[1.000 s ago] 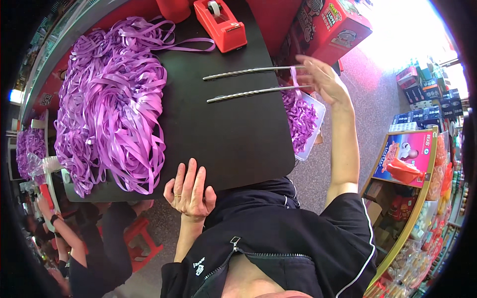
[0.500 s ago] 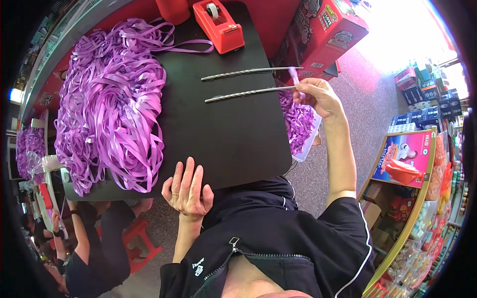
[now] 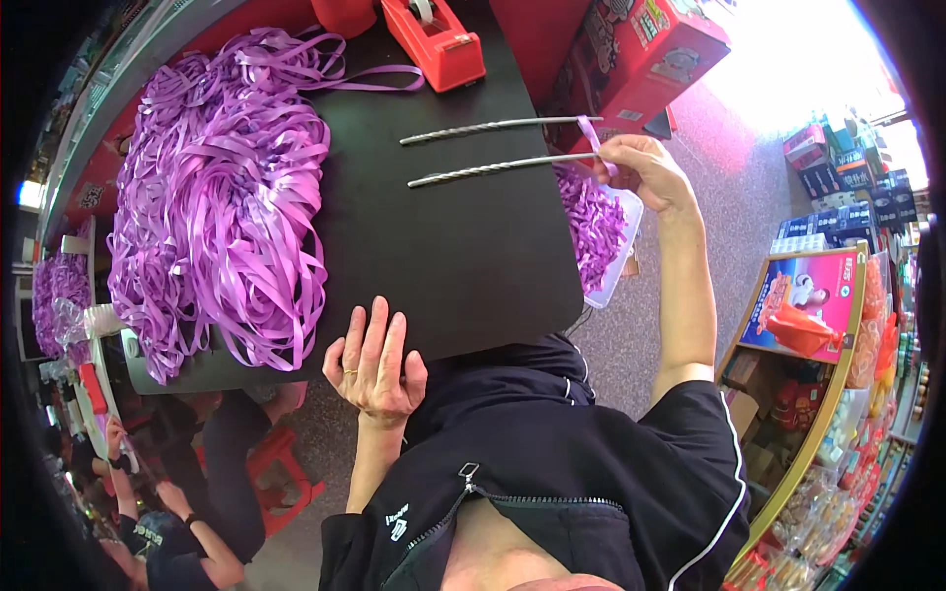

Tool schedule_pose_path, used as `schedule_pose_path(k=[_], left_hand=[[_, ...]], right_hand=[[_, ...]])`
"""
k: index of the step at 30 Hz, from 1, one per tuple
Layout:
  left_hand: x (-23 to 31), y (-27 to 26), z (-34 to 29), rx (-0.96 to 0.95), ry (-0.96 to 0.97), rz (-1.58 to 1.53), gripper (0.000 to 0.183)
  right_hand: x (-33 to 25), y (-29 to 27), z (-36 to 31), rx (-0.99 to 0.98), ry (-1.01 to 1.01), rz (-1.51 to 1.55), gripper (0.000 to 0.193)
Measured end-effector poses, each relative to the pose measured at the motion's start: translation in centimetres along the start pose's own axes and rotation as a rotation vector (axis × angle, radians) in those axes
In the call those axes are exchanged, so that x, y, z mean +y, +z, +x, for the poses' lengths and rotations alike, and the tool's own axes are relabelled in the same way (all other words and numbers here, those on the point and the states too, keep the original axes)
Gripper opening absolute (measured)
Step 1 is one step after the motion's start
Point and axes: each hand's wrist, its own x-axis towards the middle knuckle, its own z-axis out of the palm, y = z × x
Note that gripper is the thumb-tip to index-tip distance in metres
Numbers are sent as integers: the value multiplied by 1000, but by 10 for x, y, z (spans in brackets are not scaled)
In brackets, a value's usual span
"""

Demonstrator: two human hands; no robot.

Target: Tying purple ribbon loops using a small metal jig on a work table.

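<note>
Two long drill bits, a far one point(image 3: 483, 129) and a near one point(image 3: 493, 169), lie side by side on a black table, spiral parts on the left. Their smooth ends stick out past its right edge. A short purple ribbon point(image 3: 589, 131) spans these ends; how it is fastened there is too small to tell. My right hand point(image 3: 645, 169) pinches the ribbon at the near bit's end between thumb and fingers. With fingers stretched out, my left hand point(image 3: 375, 362) lies on the table's front edge, holding nothing. Left of the bits spreads a big heap of purple ribbon loops point(image 3: 232, 207).
A red tape dispenser point(image 3: 439, 49) stands at the table's back. Below the right edge, a clear tub point(image 3: 631, 222) holds many short purple ribbon pieces. Red boxes point(image 3: 641, 59) stand behind it. Another person point(image 3: 182, 537) sits at lower left; a display case point(image 3: 803, 295) is at right.
My right hand has shifted slightly up and right, still pinching the ribbon, which now slants between the bit ends. The left hand stays at the edge. The other person's arms have moved.
</note>
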Motion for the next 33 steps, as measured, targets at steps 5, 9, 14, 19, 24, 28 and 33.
schedule_pose_path(k=[5,9,14,19,24,28,33], left_hand=[[0,2,-2,48,-14,19,34],[2,2,-1,23,5,17,35],[1,2,-1,30,4,9,35],[0,2,-1,34,10,4,35],[2,0,-2,22,-2,13,35],[3,-1,1,-2,0,-2,36],[4,-2,1,-9,-2,18,36]], right_hand=[[-19,38,-15,74,23,-14,34],[-11,29,-14,15,-18,-35,34],[1,10,-7,-91,45,45,30],[-13,16,2,67,-150,-93,35],[-28,23,21,-80,-162,-44,38],[-22,6,13,131,-153,58,30],[8,-18,-6,555,-448,142,35]])
